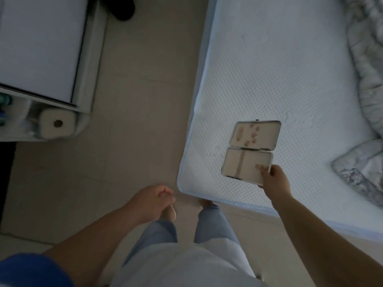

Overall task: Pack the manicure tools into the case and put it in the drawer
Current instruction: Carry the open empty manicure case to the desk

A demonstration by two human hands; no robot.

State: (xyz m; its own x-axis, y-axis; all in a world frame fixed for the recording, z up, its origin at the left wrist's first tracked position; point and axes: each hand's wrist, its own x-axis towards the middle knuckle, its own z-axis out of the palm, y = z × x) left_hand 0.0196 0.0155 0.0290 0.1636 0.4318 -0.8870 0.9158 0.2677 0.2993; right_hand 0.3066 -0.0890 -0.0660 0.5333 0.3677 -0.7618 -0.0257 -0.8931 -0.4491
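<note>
The manicure case [251, 150] lies open flat in the air above the mattress corner, its two beige inner halves facing up with no tools in them that I can make out. My right hand [273, 178] grips its near right corner, thumb on the lining. My left hand [154, 200] hangs over the floor with curled fingers around a thin pale tool [173, 212], which sticks out below the fist. An open drawer [51, 121] shows at the left under a white cabinet.
The white mattress [279, 79] fills the right side, with a crumpled grey blanket [364, 100] at its far right. A toilet paper roll [57, 123] lies in the open drawer. Beige tiled floor [134, 100] runs between cabinet and bed. My legs stand below.
</note>
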